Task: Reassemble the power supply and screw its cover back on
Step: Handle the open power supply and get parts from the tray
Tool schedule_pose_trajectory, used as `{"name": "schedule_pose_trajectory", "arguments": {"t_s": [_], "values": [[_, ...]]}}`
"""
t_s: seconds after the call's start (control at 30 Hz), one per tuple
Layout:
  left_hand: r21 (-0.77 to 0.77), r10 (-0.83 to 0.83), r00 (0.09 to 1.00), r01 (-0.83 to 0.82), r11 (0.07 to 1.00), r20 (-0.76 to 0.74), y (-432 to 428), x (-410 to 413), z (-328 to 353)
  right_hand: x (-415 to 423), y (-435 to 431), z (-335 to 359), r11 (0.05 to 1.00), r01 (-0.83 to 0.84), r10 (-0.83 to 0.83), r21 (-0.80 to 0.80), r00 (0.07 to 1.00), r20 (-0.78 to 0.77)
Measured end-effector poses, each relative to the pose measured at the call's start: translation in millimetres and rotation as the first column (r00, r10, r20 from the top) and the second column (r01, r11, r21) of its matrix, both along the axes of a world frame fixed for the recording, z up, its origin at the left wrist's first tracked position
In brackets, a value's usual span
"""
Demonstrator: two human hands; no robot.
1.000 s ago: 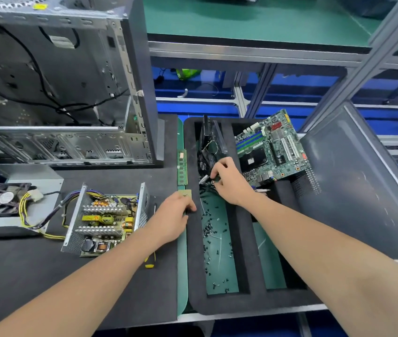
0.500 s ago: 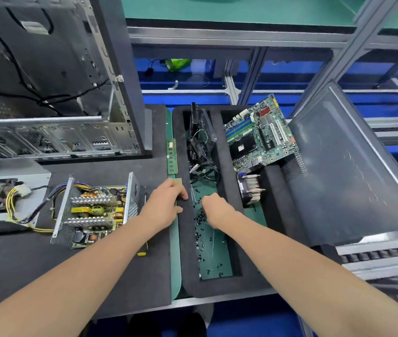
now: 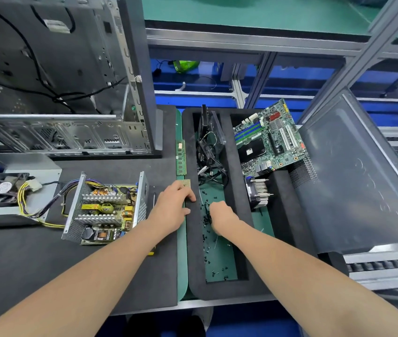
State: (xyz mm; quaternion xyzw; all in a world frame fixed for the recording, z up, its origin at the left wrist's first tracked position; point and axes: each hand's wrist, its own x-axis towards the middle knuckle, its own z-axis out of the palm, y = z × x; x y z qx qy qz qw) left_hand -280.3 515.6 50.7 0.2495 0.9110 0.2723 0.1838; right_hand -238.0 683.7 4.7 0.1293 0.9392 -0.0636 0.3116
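Hands first: left hand (image 3: 173, 205) lies palm down at frame centre, fingers loosely spread over the left rim of the foam tray (image 3: 194, 276). It grips nothing, so I read it as relaxed and empty. Its fingertips sit just beside the CPU chip (image 3: 186, 184); I can't tell if they touch.

Right hand (image 3: 222, 215) is just right of it, knuckles up, fingers curled down into the loose screws (image 3: 205, 216) in the tray's left compartment. The fingertips are hidden under the hand, so I can't tell whether it pinches a screw. Both forearms enter from the bottom edge and converge toward centre.

PSU (image 3: 106, 210) sits centre left on the mat (image 3: 34, 263), uncovered with its board exposed, near the left wrist. Its cover (image 3: 34, 164) lies at the left edge with the fan (image 3: 4, 188) on it, and wires run between them. Screwdriver (image 3: 153, 203) lies between the PSU and the left forearm, partly hidden. RAM stick (image 3: 181, 158) is above the chip. Motherboard (image 3: 268, 139) and cooler (image 3: 257, 197) are on the tray's right side.
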Motion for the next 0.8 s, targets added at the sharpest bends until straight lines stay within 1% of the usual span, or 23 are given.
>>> {"name": "schedule_pose_trajectory", "arguments": {"t_s": [0.1,0.17,0.23,0.27,0.3,0.33,0.37,0.4,0.47,0.5,0.53,0.6,0.67,0.73,0.8], "values": [[0.0,0.002,1.0,-0.002,1.0,-0.008,0,0,-1,-3,2,13,0.999,0.041,-0.041,-0.01,0.999,-0.021],[-0.002,0.002,1.0,-0.002,1.0,-0.014,0,-1,-1,-4,5,23,0.996,0.076,-0.078,-0.047,0.995,-0.056],[-0.001,-0.003,1.0,0.003,1.0,-0.01,0,-2,0,-6,10,35,0.987,0.106,-0.117,-0.121,0.989,-0.089],[0.009,-0.002,1.0,0.002,1.0,-0.005,0,-2,2,-7,15,41,0.967,0.153,-0.178,-0.204,0.978,-0.111],[0.032,0.006,1.0,-0.006,0.999,-0.002,1,-3,5,-8,20,46,0.917,0.224,-0.279,-0.33,0.952,-0.129],[0.071,0.024,1.0,-0.024,0.997,0.001,1,-4,8,-8,24,52,0.834,0.284,-0.388,-0.473,0.911,-0.138],[0.124,0.053,0.999,-0.053,0.991,0.005,2,-4,13,-8,26,59,0.729,0.31,-0.481,-0.61,0.866,-0.135],[0.184,0.09,0.996,-0.091,0.979,0.013,2,-4,19,-8,27,67,0.616,0.302,-0.549,-0.727,0.827,-0.121],[0.303,0.16,0.987,-0.163,0.939,0.035,1,-4,33,-8,22,79,0.391,0.259,-0.628,-0.883,0.777,-0.05],[0.352,0.176,0.984,-0.175,0.919,0.03,0,-4,41,-8,18,84,0.296,0.245,-0.645,-0.923,0.764,-0.004],[0.392,0.179,0.984,-0.171,0.904,0.017,-2,-5,48,-9,13,89,0.221,0.233,-0.65,-0.947,0.759,0.036],[0.435,0.183,0.983,-0.154,0.887,-0.026,-7,-7,61,-11,4,97,0.124,0.212,-0.64,-0.969,0.764,0.086],[0.429,0.199,0.977,-0.148,0.891,-0.074,-15,-10,71,-13,-5,104,0.068,0.194,-0.629,-0.979,0.769,0.109],[0.413,0.198,0.972,-0.13,0.901,-0.126,-25,-11,78,-15,-12,109,0.037,0.189,-0.626,-0.981,0.77,0.125],[0.391,0.178,0.961,-0.084,0.917,-0.211,-35,-13,83,-16,-21,112,0.02,0.193,-0.616,-0.981,0.775,0.14]]}}
